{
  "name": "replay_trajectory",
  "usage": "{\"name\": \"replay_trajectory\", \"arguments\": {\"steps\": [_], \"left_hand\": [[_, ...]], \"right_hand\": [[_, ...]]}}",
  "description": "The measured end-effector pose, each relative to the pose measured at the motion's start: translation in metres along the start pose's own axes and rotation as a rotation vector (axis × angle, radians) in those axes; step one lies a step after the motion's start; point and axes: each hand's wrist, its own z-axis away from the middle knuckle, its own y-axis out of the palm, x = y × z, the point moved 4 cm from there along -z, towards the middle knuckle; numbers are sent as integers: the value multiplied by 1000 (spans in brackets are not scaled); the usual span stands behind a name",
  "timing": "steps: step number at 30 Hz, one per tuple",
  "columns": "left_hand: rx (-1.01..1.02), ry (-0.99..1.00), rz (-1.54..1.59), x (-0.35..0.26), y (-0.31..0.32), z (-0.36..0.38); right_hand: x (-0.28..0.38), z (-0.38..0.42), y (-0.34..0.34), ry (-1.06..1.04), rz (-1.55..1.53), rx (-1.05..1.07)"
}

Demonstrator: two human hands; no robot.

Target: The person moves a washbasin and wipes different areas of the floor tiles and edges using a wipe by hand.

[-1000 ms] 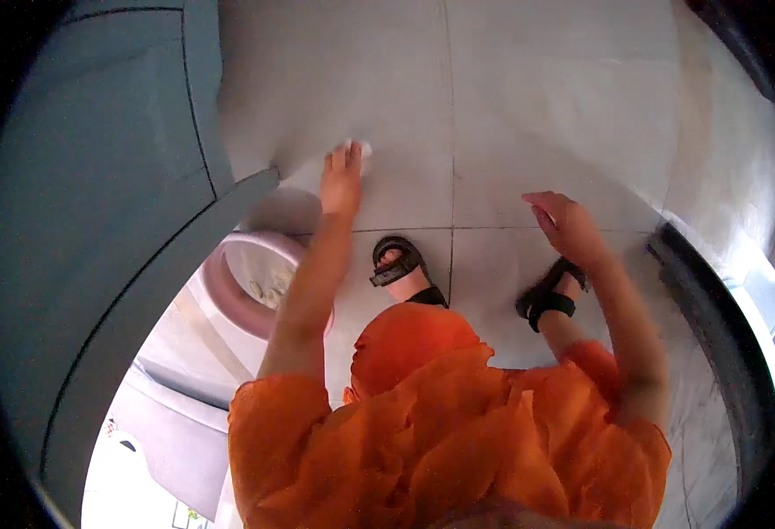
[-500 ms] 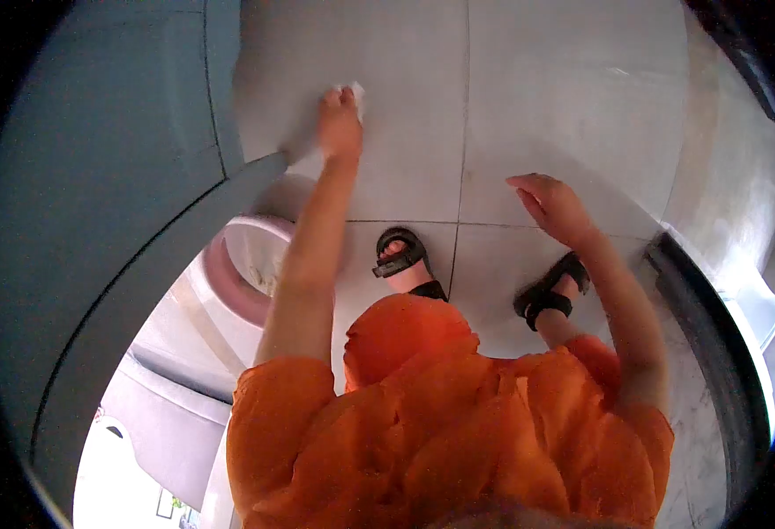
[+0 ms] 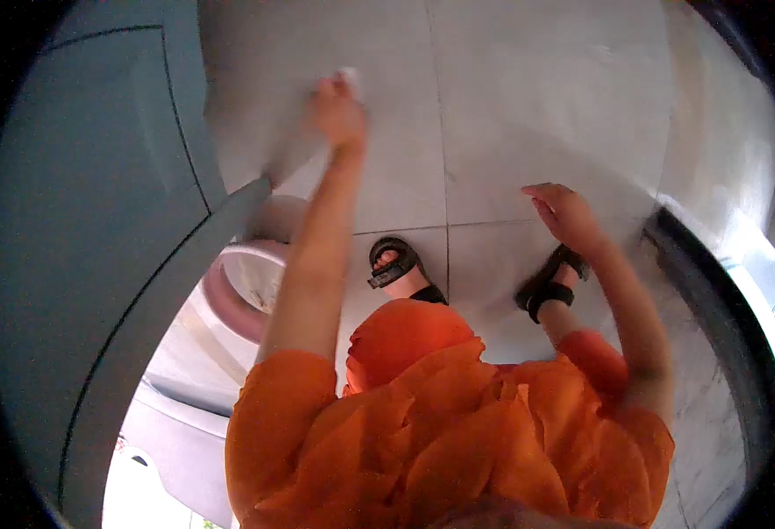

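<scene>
My left hand (image 3: 340,113), slightly blurred, reaches far forward over the grey floor tiles with its fingers closed on a small white tissue (image 3: 350,81). The tissue sticks out past the fingertips, close over the floor. My right hand (image 3: 564,214) hangs above the tiles in front of my right foot. Nothing shows in it; its thumb stands a little away from the loosely bent fingers.
A blue-grey door (image 3: 96,194) fills the left side, its edge close to my left forearm. Behind that arm sits a round pink bin (image 3: 228,300). Black sandals (image 3: 396,262) are on my feet. A dark raised edge (image 3: 714,300) curves along the right.
Against the tile seams, my left hand and the tissue have shifted forward and to the right. My right hand has moved slightly right. The whole view has turned a little.
</scene>
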Motion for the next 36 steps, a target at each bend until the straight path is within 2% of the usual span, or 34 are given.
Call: {"name": "replay_trajectory", "arguments": {"steps": [2,4,7,10,11,13,15,16,17,19,20,23,24,26,28,30,33,36], "left_hand": [[5,65,246,-69,-6,43],[365,-18,439,-92,2,72],[1130,-376,956,-113,-27,104],[1167,-677,1545,-118,-47,126],[1182,-629,1553,-125,-49,124],[1223,-549,1544,-140,-54,121],[1254,-159,1280,-153,-57,118],[1262,30,1146,-165,-58,116],[1184,140,1092,-177,-64,115],[1014,345,982,-197,-87,121],[1013,375,940,-211,-100,124],[1031,447,806,-218,-117,140],[1045,473,760,-212,-114,145],[1076,504,654,-205,-113,147],[1085,530,528,-200,-132,150],[1113,537,420,-211,-154,147],[1096,584,283,-228,-194,140],[986,652,117,-257,-237,132]], "right_hand": [[-10,11,1,44,-2,-19],[-19,23,-6,80,26,-29],[-22,33,-26,132,-8,-29],[-6,23,-29,113,-190,-106],[-7,15,-25,115,-280,-98],[-15,-3,-15,80,-525,-99],[-13,-10,-2,202,-777,-25],[-14,-11,9,182,-911,12],[-21,-9,21,162,-1042,49],[-24,3,34,111,-903,94],[-32,15,36,84,-844,114],[-71,52,58,-15,-766,-71],[-86,71,57,75,-796,-191],[-145,104,62,125,-567,-511],[-202,144,50,276,-166,-791],[-260,174,43,367,-64,-1064],[-309,169,54,666,234,-1037],[-300,132,71,732,141,-1049]]}}
